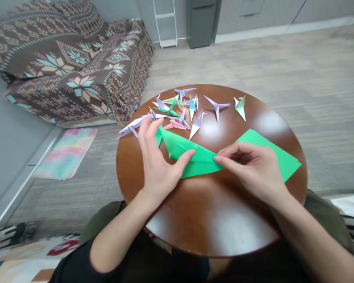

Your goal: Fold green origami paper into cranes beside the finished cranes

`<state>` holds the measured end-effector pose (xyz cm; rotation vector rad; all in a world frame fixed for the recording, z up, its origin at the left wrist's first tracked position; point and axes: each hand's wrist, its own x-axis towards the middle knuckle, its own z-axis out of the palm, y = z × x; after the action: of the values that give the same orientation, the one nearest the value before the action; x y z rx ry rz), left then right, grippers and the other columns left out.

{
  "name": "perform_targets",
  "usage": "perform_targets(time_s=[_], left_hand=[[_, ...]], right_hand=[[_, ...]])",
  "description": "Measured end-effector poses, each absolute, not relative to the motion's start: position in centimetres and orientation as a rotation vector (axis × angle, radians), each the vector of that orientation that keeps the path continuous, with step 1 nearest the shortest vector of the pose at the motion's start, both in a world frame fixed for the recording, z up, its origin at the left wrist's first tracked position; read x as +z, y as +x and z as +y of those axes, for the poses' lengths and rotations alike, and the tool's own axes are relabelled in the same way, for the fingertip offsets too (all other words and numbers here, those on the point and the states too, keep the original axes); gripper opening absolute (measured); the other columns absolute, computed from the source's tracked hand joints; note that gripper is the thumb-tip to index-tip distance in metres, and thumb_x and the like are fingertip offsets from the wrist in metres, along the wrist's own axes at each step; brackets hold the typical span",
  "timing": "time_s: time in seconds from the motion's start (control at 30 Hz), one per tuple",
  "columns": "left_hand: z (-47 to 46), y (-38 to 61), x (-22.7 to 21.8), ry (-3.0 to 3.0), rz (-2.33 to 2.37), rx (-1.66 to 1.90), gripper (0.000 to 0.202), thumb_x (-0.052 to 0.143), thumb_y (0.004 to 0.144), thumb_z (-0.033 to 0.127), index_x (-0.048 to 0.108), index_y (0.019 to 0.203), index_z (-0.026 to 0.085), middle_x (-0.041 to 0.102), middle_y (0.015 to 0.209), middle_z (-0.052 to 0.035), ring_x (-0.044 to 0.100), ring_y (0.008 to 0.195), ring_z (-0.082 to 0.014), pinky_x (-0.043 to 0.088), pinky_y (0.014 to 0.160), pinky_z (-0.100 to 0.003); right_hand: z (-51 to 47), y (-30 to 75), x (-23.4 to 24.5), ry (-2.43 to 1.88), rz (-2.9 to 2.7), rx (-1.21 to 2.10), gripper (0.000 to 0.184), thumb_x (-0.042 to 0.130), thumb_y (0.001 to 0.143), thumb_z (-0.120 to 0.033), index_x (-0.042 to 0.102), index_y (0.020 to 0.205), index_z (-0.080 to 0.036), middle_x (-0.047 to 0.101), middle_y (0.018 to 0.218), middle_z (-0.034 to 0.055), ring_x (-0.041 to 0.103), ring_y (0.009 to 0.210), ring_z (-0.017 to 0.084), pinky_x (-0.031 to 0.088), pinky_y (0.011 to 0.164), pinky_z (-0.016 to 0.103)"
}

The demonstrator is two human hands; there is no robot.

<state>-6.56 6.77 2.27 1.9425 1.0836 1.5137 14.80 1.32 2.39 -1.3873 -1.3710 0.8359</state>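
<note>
A partly folded sheet of green paper lies on the round brown table. My left hand rests on its left end, fingers spread over it and thumb pressing the fold. My right hand pinches the paper's lower right point with fingertips pressed together. Under my right hand lies a flat green sheet, reaching the table's right edge. Several finished paper cranes in lilac, green, pink and blue are scattered along the table's far side.
A sofa under a patterned brown blanket stands at the left. A pastel mat lies on the wooden floor beside it. A white rack and a grey cabinet stand at the back wall.
</note>
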Motion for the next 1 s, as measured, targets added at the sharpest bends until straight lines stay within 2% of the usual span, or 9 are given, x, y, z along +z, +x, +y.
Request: perform_targets(time_s=[0.07,0.1,0.23,0.3,0.37,0.47,0.8,0.9,1.0], left_hand=[[6.4,-6.7,3.2,2.33,0.976,1.605,0.067,0.094,0.068,0.04,0.062,0.126,0.029,0.054,0.153,-0.0095,0.026,0.157,-0.0392,0.016,0.129,-0.055],[6.1,-6.8,3.7,2.5,0.885,1.482,0.063,0.092,0.07,0.039,0.063,0.125,0.03,0.058,0.151,-0.0086,0.031,0.155,-0.0397,0.011,0.13,-0.058],[5.2,-7.2,5.2,2.636,0.845,0.639,0.02,0.073,0.09,0.033,0.063,0.104,0.022,0.076,0.112,-0.0075,0.069,0.112,-0.03,0.034,0.119,-0.056],[5.3,-7.5,5.5,2.568,0.93,0.352,0.016,0.071,0.092,0.034,0.062,0.091,0.02,0.074,0.091,-0.0046,0.071,0.091,-0.0263,0.047,0.102,-0.048],[5.6,-7.9,5.5,2.499,0.926,0.236,0.02,0.071,0.092,0.035,0.062,0.084,0.019,0.07,0.081,-0.0031,0.068,0.081,-0.023,0.05,0.081,-0.036],[6.5,-8.4,5.3,2.346,0.84,0.296,0.023,0.072,0.092,0.035,0.064,0.078,0.018,0.069,0.079,-0.0022,0.064,0.073,-0.018,0.044,0.066,-0.028],[7.5,-9.1,4.4,1.988,0.842,0.481,0.03,0.077,0.083,0.025,0.058,0.061,0.018,0.071,0.073,-0.0006,0.063,0.067,-0.0149,0.045,0.062,-0.025],[7.4,-8.7,4.2,1.939,0.873,0.543,0.029,0.079,0.082,0.028,0.06,0.062,0.018,0.071,0.073,-0.0016,0.064,0.068,-0.016,0.047,0.064,-0.026],[7.1,-8.2,4.2,1.871,0.883,0.601,0.028,0.081,0.081,0.03,0.063,0.063,0.018,0.072,0.073,-0.0028,0.065,0.069,-0.0175,0.049,0.065,-0.028]], right_hand=[[1.2,14.6,2.4,-1.378,-1.516,0.845,0.02,0.079,0.088,-0.036,0.072,0.075,-0.022,0.08,0.078,0.0048,0.071,0.066,0.02,0.053,0.058,0.03],[1.2,14.5,2.4,-1.36,-1.592,0.842,0.018,0.076,0.089,-0.034,0.071,0.076,-0.022,0.08,0.079,0.0045,0.071,0.067,0.02,0.053,0.058,0.03],[0.9,14.2,2.5,-1.26,-1.805,0.8,0.014,0.071,0.092,-0.026,0.07,0.079,-0.022,0.079,0.078,0.0028,0.07,0.068,0.018,0.05,0.061,0.029],[0.9,14.2,2.6,-1.231,-1.863,0.786,0.014,0.071,0.093,-0.026,0.07,0.08,-0.022,0.079,0.078,0.0024,0.07,0.067,0.017,0.051,0.062,0.029],[1.0,14.4,2.7,-1.22,-1.888,0.788,0.014,0.071,0.094,-0.027,0.07,0.08,-0.022,0.079,0.079,0.0023,0.071,0.067,0.017,0.051,0.063,0.029],[1.2,14.9,2.7,-1.283,-1.831,0.812,0.018,0.076,0.092,-0.032,0.069,0.078,-0.022,0.079,0.079,0.0023,0.069,0.066,0.017,0.05,0.06,0.028],[1.5,15.9,2.3,-1.345,-1.454,0.998,0.028,0.088,0.08,-0.038,0.068,0.07,-0.022,0.075,0.075,0.002,0.067,0.066,0.016,0.053,0.06,0.025],[1.6,15.6,2.4,-1.282,-1.277,0.991,0.019,0.086,0.083,-0.037,0.073,0.088,-0.023,0.08,0.086,0.0028,0.073,0.077,0.018,0.058,0.068,0.025],[1.4,15.4,2.5,-1.221,-1.247,1.152,0.035,0.087,0.081,-0.038,0.075,0.111,-0.025,0.083,0.106,0.0052,0.077,0.093,0.023,0.062,0.077,0.031]])
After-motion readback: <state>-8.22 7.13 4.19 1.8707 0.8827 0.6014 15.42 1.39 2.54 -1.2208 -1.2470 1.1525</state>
